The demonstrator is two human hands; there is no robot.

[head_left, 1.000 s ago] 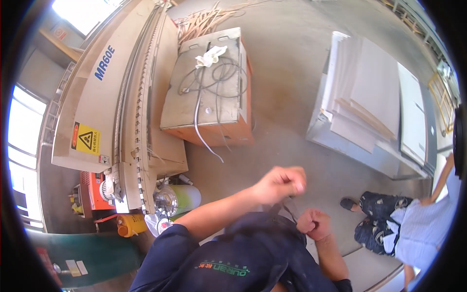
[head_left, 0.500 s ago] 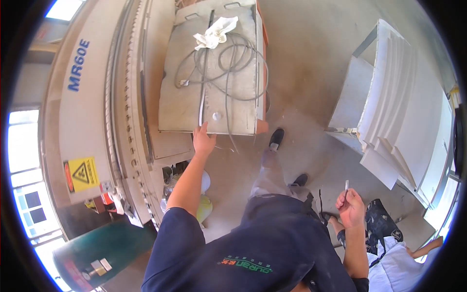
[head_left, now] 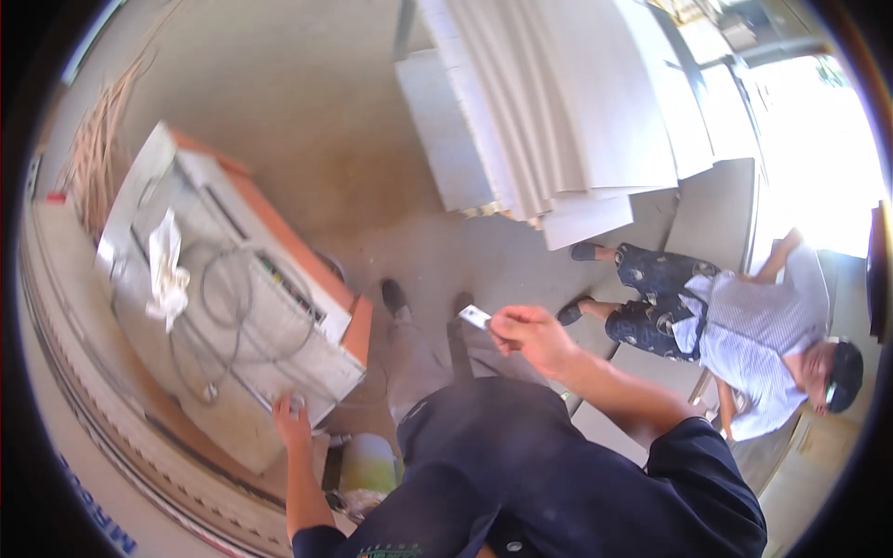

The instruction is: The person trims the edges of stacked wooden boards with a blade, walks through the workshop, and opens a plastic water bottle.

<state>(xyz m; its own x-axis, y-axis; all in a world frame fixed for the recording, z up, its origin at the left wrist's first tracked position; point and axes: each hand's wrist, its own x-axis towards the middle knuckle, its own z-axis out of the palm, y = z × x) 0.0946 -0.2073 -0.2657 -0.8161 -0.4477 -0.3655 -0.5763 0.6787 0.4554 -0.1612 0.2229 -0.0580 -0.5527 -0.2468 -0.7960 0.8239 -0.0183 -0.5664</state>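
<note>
My right hand [head_left: 530, 337] is raised in front of my waist and pinches a small flat white piece [head_left: 474, 317] with a dark mark on it; its exact kind is unclear. At lower left, my left hand [head_left: 292, 426] is at the near edge of a low grey metal cabinet [head_left: 265, 391], its fingertips closed around a small round white object [head_left: 298, 404]. A thin grey cable [head_left: 244, 321] lies in loose loops on the cabinet top, beside a crumpled white cloth or bag [head_left: 167, 274].
A stack of large pale sheets [head_left: 558, 102] stands ahead. At right is another person [head_left: 758, 321] in a striped top and dark patterned shorts. A long machine [head_left: 70, 391] runs along the left. A pale bucket-like container [head_left: 369, 465] stands beside my left forearm.
My view has swung to the right, bringing the other person fully into sight. The right hand has moved inward with the white piece turned flat; the left has reached the round white object.
</note>
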